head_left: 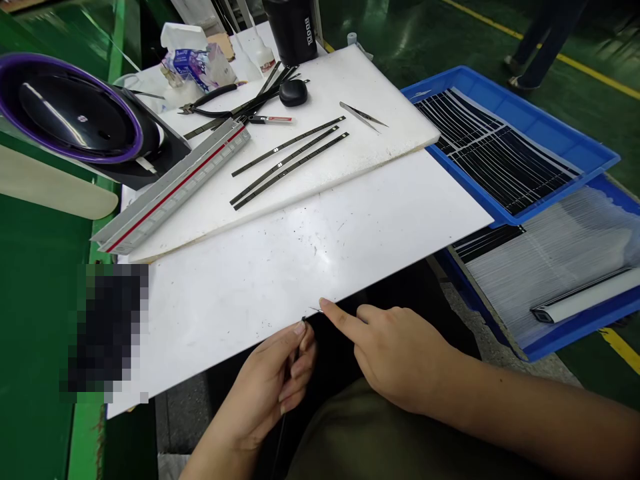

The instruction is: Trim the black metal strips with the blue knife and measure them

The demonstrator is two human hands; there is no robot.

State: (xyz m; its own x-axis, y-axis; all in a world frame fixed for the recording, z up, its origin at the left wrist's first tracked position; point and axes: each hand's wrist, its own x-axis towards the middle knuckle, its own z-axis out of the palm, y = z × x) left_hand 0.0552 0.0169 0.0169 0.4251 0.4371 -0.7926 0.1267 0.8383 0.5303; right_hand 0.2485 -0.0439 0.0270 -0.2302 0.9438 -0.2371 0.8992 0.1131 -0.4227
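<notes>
My left hand [280,380], just below the table's front edge, pinches a thin black strip [303,321] between thumb and fingers. Its tip sticks up past the thumb, and a dark length hangs below the palm. My right hand [400,357] is closed, with the index finger stretched toward the left hand. A thin pointed metal tip [316,309] shows under that fingertip, close to the strip's end; the rest of the tool is hidden by the hand. Three similar dark strips [285,157] lie side by side on the white foam board [370,150].
Tweezers [363,117], cutting pliers [210,100], a black case [293,93] and a grey rail [175,190] lie on the board. A purple-rimmed fan [75,113] stands left. At right, a blue tray [515,217] holds many black strips above another tray. A person's legs [547,40] show behind.
</notes>
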